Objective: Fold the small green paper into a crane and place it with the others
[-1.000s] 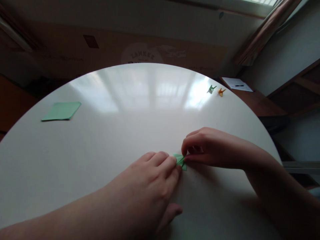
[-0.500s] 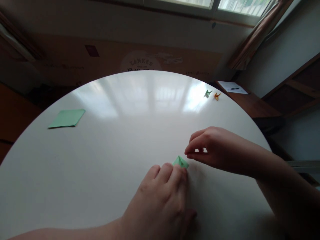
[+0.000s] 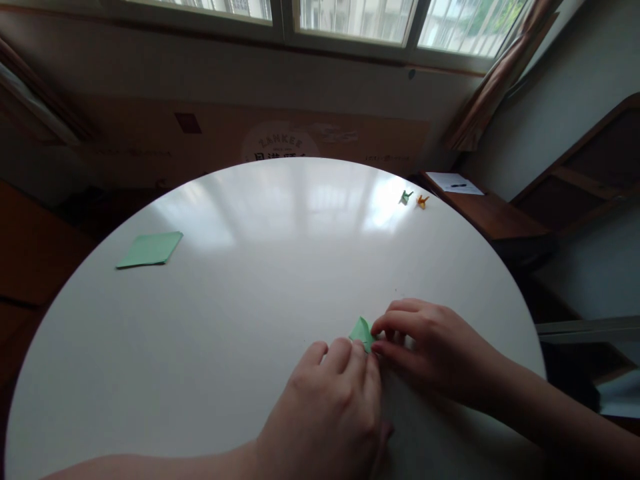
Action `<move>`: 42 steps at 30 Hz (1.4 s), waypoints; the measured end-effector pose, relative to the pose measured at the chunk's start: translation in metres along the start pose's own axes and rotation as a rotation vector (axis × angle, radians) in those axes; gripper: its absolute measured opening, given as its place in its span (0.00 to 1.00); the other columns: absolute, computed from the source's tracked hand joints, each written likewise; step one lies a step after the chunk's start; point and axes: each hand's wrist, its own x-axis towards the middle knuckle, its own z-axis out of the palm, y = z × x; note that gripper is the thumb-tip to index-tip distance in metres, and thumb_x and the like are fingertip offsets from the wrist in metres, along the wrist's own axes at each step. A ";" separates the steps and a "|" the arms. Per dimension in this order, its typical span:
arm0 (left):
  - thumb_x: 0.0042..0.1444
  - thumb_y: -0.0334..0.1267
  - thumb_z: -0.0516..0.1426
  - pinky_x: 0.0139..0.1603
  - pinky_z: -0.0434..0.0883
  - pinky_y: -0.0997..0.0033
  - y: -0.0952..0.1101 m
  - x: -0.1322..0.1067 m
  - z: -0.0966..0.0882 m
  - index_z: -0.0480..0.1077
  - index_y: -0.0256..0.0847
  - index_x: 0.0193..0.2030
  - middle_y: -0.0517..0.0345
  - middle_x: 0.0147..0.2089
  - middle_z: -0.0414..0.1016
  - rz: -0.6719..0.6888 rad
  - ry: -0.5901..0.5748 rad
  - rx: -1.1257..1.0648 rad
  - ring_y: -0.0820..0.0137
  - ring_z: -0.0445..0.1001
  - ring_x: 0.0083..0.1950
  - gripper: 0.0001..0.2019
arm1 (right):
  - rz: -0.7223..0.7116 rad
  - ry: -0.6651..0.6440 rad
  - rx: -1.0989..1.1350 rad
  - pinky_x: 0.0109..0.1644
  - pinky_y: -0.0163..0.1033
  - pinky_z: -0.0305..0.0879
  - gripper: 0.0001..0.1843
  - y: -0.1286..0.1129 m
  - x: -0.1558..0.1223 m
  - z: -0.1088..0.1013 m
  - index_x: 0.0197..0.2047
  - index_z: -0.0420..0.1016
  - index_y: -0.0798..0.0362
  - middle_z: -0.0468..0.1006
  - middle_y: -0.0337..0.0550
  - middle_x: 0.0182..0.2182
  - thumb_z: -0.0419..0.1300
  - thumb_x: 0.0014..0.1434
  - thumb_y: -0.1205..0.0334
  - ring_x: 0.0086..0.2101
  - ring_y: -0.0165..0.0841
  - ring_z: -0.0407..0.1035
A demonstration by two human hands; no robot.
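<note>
A small folded piece of green origami paper lies on the white round table, near its front. Curled over the paper's near edge, my left hand presses it with the fingertips and hides its lower part. My right hand comes in from the right, thumb and forefinger pinching the paper's right corner. A flap at the top of the paper stands slightly raised.
A stack of green paper sheets rests at the table's left. Two small folded paper figures, one green and one orange, stand near the far right edge. Beyond them, a brown side table bears a white sheet with a pen.
My right hand has moved down and left from above the table onto the paper's right corner. The left hand stays on the paper. The camera view has tilted up a little.
</note>
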 end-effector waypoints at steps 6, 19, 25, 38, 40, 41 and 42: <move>0.66 0.42 0.51 0.43 0.73 0.59 0.008 -0.005 0.014 0.76 0.35 0.49 0.46 0.49 0.78 0.112 0.112 0.058 0.57 0.75 0.46 0.16 | -0.106 0.066 -0.101 0.38 0.37 0.63 0.05 0.002 0.001 0.003 0.38 0.79 0.50 0.78 0.40 0.33 0.60 0.64 0.64 0.34 0.34 0.70; 0.66 0.34 0.50 0.60 0.69 0.53 0.001 -0.010 0.029 0.71 0.33 0.59 0.41 0.60 0.74 0.106 0.198 0.173 0.52 0.71 0.61 0.18 | -0.593 0.123 -0.278 0.33 0.34 0.66 0.11 0.025 0.009 0.000 0.45 0.77 0.54 0.77 0.44 0.32 0.52 0.69 0.69 0.31 0.31 0.69; 0.66 0.36 0.52 0.63 0.66 0.48 -0.007 -0.007 0.029 0.73 0.38 0.54 0.45 0.58 0.76 0.141 0.195 0.107 0.53 0.71 0.60 0.14 | -0.647 0.158 -0.265 0.33 0.36 0.69 0.12 0.035 0.010 0.005 0.51 0.74 0.54 0.77 0.45 0.34 0.51 0.70 0.68 0.31 0.32 0.69; 0.66 0.33 0.52 0.64 0.67 0.52 -0.009 -0.004 0.032 0.72 0.40 0.55 0.50 0.56 0.78 0.151 0.198 0.105 0.56 0.70 0.62 0.14 | -0.597 0.119 -0.231 0.33 0.37 0.70 0.14 0.040 0.008 0.008 0.53 0.73 0.53 0.75 0.45 0.35 0.49 0.71 0.66 0.32 0.33 0.68; 0.66 0.34 0.53 0.65 0.67 0.52 -0.010 -0.003 0.032 0.72 0.40 0.55 0.50 0.56 0.78 0.152 0.187 0.078 0.56 0.71 0.62 0.13 | -0.601 0.116 -0.225 0.33 0.37 0.70 0.13 0.041 0.008 0.008 0.53 0.73 0.53 0.75 0.45 0.35 0.50 0.71 0.66 0.32 0.33 0.68; 0.66 0.34 0.53 0.64 0.68 0.52 -0.011 -0.002 0.032 0.72 0.41 0.55 0.49 0.56 0.78 0.155 0.180 0.066 0.56 0.72 0.61 0.13 | -0.607 0.115 -0.218 0.33 0.37 0.70 0.13 0.041 0.008 0.008 0.53 0.74 0.53 0.75 0.46 0.35 0.50 0.71 0.66 0.32 0.33 0.68; 0.66 0.34 0.53 0.64 0.69 0.52 -0.012 -0.001 0.032 0.72 0.41 0.54 0.49 0.56 0.78 0.160 0.176 0.057 0.56 0.73 0.61 0.13 | -0.609 0.115 -0.209 0.32 0.37 0.70 0.13 0.041 0.008 0.008 0.53 0.74 0.53 0.76 0.46 0.35 0.50 0.71 0.66 0.32 0.33 0.68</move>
